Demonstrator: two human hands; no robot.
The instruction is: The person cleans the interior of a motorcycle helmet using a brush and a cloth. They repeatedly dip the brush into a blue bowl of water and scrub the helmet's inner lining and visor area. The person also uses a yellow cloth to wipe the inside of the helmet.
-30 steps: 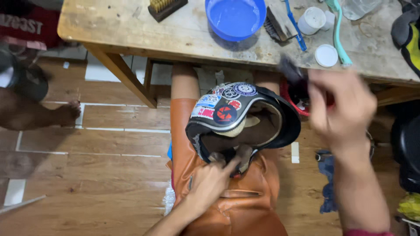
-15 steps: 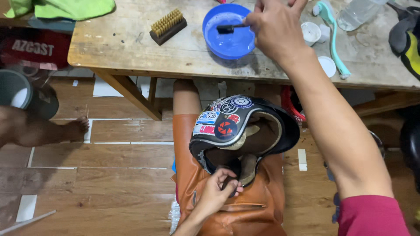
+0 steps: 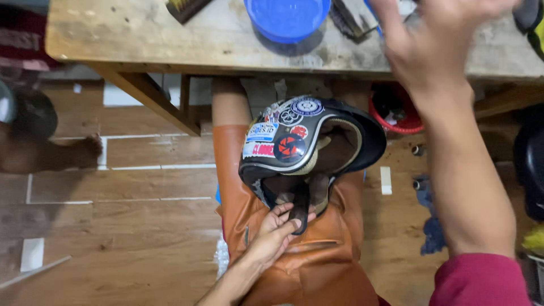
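Observation:
A black helmet point(image 3: 294, 141) covered in stickers lies on my lap, opening turned up, resting on an orange-brown apron point(image 3: 317, 266). My left hand point(image 3: 277, 229) grips the strap and padding at the helmet's near edge. My right hand point(image 3: 436, 48) is raised and blurred over the wooden table point(image 3: 141, 39), to the right of a blue bowl point(image 3: 286, 20). Its fingertips run out of the frame at the top, so what it holds is hidden.
A scrub brush point(image 3: 184, 7) lies at the table's far left edge and another brush point(image 3: 348, 20) beside the bowl. A red basket point(image 3: 399, 116) sits under the table. Another person's bare foot point(image 3: 85, 150) rests on the wood floor at left.
My right hand has left the blue bowl, where it held a brush, and swung right and nearer the camera. My left hand stays on the helmet's strap.

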